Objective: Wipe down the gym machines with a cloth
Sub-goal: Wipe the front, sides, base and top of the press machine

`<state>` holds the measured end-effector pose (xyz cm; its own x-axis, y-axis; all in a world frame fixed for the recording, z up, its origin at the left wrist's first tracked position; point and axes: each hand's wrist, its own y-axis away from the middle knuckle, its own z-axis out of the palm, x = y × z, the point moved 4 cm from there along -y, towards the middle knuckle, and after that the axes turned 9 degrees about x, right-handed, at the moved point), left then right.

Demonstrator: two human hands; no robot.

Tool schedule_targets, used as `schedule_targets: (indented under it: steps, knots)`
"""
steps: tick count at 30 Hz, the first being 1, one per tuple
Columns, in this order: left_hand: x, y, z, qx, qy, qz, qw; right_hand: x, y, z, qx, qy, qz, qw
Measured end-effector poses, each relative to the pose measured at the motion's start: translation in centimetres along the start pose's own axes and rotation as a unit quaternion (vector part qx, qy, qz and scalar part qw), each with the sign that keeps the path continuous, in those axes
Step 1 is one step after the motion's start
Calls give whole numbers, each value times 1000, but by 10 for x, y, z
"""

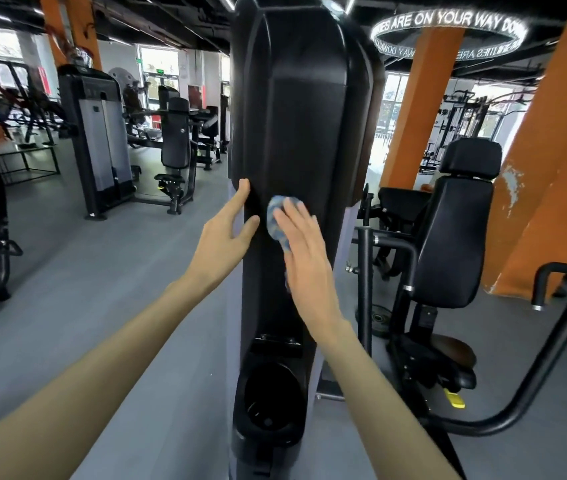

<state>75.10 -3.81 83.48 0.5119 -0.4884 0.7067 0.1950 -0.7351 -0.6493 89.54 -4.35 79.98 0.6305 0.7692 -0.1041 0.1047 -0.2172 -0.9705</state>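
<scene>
- two hands are up at the tall black machine cover (pixel 302 116), both with fingers straight, neither curled round anything.
- the right hand (pixel 304 258) lies flat over the blue-and-white cloth (pixel 275 216), pressing it against the front panel about mid-height; a bunched edge pokes out past the fingertips and a bit shows beside the palm.
- the left hand (pixel 221 233) is spread, one fingertip touching the cover's left edge — bracing, by the look of it.
- the cloth looks soft, light and limp; it will likely bunch and slip under the palm, so a flat hand with even pressure suits it better than a pinch.
- the cover looks hard, smooth and glossy — probably slick and not fragile; it needs no gripping, only steadying at the edge.
- the panel above and the round holder (pixel 270 400) low down probably have yet to be wiped.
</scene>
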Motion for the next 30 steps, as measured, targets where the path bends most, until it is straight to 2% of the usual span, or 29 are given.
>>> schedule_targets:
  steps: [3,7,11,15,19,22,24,28,30]
  knots:
    - [-14,-3,-10,-32,-16,8,999,-9,-50,19,-54,99,-173,978]
    - [-56,-11,-22,-86,-54,-20,995,-12,-61,33,-78,245,-300,919]
    - [-85,-23,-17,-157,-67,-14,985,-2,-44,40,-100,255,-292,916]
    - [-101,-23,-8,-222,-56,23,973,-2,28,69,-215,245,-308,894]
    - [-111,-27,-8,-259,-39,55,963,-9,80,84,-354,274,-308,839]
    - [-113,-28,-9,-282,-21,61,957,-12,97,87,-408,304,-334,793]
    - [-115,-27,-9,-288,6,50,956,-12,87,81,-391,323,-357,784]
    - [-116,-31,-7,-281,8,60,958,-21,-5,45,-164,383,-292,861]
    - [-115,-33,-8,-278,-8,72,958,-21,-31,30,-112,370,-221,896]
